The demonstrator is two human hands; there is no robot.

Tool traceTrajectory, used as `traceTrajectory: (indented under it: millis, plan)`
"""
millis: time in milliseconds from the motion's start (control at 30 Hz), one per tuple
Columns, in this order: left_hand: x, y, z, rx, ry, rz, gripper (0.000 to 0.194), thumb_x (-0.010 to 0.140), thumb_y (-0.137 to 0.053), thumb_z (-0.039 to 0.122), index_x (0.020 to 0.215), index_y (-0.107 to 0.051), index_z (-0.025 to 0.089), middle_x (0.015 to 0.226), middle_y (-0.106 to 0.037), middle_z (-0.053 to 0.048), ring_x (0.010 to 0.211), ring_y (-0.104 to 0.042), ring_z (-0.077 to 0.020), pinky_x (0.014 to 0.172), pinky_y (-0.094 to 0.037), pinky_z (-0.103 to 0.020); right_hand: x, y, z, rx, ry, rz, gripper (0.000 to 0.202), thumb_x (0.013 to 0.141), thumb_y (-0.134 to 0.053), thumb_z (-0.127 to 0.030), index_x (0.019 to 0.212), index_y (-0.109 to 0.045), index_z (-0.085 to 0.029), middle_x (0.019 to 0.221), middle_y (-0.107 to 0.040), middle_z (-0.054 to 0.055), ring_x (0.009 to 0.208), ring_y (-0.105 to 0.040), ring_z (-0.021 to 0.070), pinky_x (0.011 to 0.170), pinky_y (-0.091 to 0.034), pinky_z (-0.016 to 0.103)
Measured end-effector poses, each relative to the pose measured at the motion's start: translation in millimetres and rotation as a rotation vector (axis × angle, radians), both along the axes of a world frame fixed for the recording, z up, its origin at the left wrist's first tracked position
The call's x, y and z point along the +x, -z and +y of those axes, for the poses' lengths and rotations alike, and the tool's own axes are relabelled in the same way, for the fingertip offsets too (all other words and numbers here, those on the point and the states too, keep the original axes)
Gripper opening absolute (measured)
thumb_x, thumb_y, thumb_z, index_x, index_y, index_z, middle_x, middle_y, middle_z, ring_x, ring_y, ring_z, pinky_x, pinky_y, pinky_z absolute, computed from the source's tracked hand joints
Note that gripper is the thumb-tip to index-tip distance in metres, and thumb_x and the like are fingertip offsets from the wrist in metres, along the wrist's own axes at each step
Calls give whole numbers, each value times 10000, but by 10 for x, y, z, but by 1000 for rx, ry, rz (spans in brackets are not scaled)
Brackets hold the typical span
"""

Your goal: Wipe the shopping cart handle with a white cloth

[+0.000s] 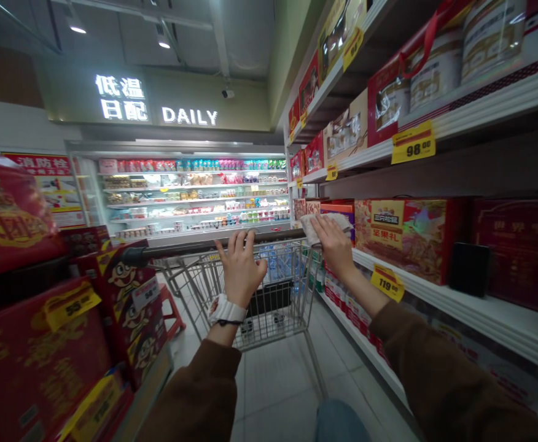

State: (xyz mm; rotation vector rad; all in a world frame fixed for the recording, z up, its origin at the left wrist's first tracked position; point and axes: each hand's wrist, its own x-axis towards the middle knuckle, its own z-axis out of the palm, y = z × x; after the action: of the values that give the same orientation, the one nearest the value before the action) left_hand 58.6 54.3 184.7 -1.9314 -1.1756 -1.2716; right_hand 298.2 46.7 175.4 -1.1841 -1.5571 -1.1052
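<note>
A metal shopping cart [269, 307] stands in front of me, its dark handle bar [181, 248] running crosswise. My left hand [241, 267], with a white watch [227, 309] on the wrist, rests at the middle of the bar with its fingers apart and holds nothing visible. My right hand [331, 242] presses a white cloth [312, 228] on the bar's right end; the fingers lie over the cloth and the palm side is hidden. Through the wire basket, clear blue bottles [278, 261] show beyond.
Shelves with gift boxes [398, 233] and yellow price tags line the right side, close to my right arm. A black phone-like object [469, 269] leans there. Stacked red boxes [38, 362] flank the left. A red stool [172, 313] and refrigerated shelves [195, 205] stand farther off.
</note>
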Motion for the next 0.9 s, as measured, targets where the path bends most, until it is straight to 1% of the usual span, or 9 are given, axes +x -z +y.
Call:
traceTrajectory:
  millis: [100, 200, 367, 467, 533, 633, 700, 800, 900]
  plan:
    - [20, 6, 9, 6, -9, -17, 575, 778, -522, 245, 1346, -501, 159, 1387, -550, -154, 1379, -406, -335, 1220, -33, -643, -122, 24, 29, -3, 0, 72, 699, 847, -373, 33, 1520, -389, -159, 1518, -462, 114, 1423, -415, 263, 1194, -357, 482]
    - [-8, 7, 21, 14, -7, -17, 573, 781, -521, 242, 1350, -497, 172, 1389, -551, -147, 1379, -407, -326, 1223, -30, -637, -257, 26, 38, -40, -49, 26, 743, 835, -358, 39, 1541, -345, -192, 1539, -438, 80, 1448, -374, 235, 1212, -334, 466]
    - [-85, -2, 27, -16, 30, 6, 590, 783, -511, 232, 1370, -489, 176, 1416, -535, -141, 1396, -394, -316, 1229, -29, -624, -8, -58, -71, -127, -100, -51, 732, 794, -387, 31, 1491, -439, -185, 1518, -474, 64, 1426, -411, 212, 1208, -332, 435]
    - [-58, -13, 11, -35, 42, -14, 601, 767, -526, 243, 1360, -503, 148, 1415, -534, -152, 1398, -394, -327, 1229, -18, -626, 147, -212, -146, -202, -84, -5, 709, 748, -443, 16, 1436, -506, -143, 1481, -521, 87, 1388, -463, 228, 1198, -329, 422]
    - [-17, -21, -5, -52, 54, -22, 613, 752, -536, 239, 1357, -509, 141, 1411, -538, -154, 1403, -392, -330, 1230, -19, -626, 165, -383, -170, -294, -65, 11, 670, 736, -473, -3, 1386, -557, -145, 1427, -578, 92, 1335, -518, 241, 1160, -363, 398]
    - [54, -28, -25, -72, 73, -18, 633, 739, -541, 223, 1366, -504, 151, 1418, -537, -148, 1415, -383, -326, 1231, -21, -627, 133, -684, -148, -526, 39, 51, 442, 803, -521, -123, 1210, -680, -189, 1229, -709, 104, 1151, -644, 276, 973, -486, 358]
    - [97, -26, -28, -76, 82, -14, 640, 739, -542, 219, 1374, -496, 155, 1424, -534, -147, 1422, -378, -324, 1230, -14, -628, 120, -848, -109, -656, 142, 87, 318, 852, -532, -240, 1106, -717, -194, 1113, -745, 127, 1038, -684, 288, 861, -504, 329]
    - [154, -11, -20, -74, 94, -7, 649, 738, -546, 209, 1383, -485, 154, 1428, -533, -144, 1437, -360, -321, 1228, -3, -629, 142, -967, -70, -720, 235, 98, 332, 869, -519, -320, 1098, -718, -188, 1106, -739, 149, 995, -689, 293, 814, -489, 321]
    - [196, 8, -13, -73, 106, 4, 660, 739, -545, 195, 1393, -470, 158, 1440, -524, -136, 1466, -314, -317, 1227, 5, -628, 194, -975, -96, -735, 251, 87, 343, 867, -494, -329, 1081, -721, -187, 1111, -735, 150, 991, -685, 300, 789, -481, 325]
